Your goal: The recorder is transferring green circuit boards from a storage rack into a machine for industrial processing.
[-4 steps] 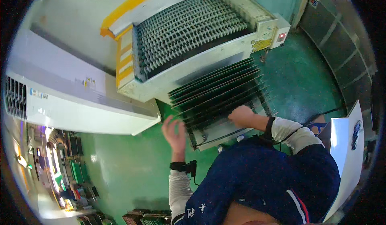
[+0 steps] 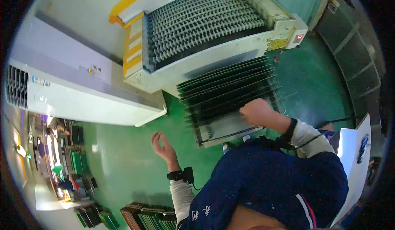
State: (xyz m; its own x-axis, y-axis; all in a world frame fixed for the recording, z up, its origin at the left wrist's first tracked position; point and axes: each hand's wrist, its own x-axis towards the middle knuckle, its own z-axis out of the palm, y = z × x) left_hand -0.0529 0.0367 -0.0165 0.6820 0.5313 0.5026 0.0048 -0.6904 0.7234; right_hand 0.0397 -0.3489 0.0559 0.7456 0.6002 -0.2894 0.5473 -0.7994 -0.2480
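Note:
Below the roller machine stands a rack [image 2: 224, 135] of thin dark flat panels [image 2: 222, 88], set on edge in rows. Over the rack's near right part is my right hand [image 2: 259, 114], its fingers curled closed. What it may hold is hidden beneath the hand. My left hand [image 2: 164, 148] hangs in the air to the left of the rack, touching nothing, with its fingers apart and slightly bent. Both wrists wear black bands.
A conveyor machine [image 2: 164, 74] with rows of ridged rollers [image 2: 205, 26] lies beyond the rack. A tall white cabinet unit [image 2: 94, 100] with a vent is on the left. More panels [image 2: 152, 217] stand at the lower edge. A white board [image 2: 354, 160] leans at my right.
My left hand has moved left and away from the rack's side. The right hand remains over the rack. The whole view has shifted slightly.

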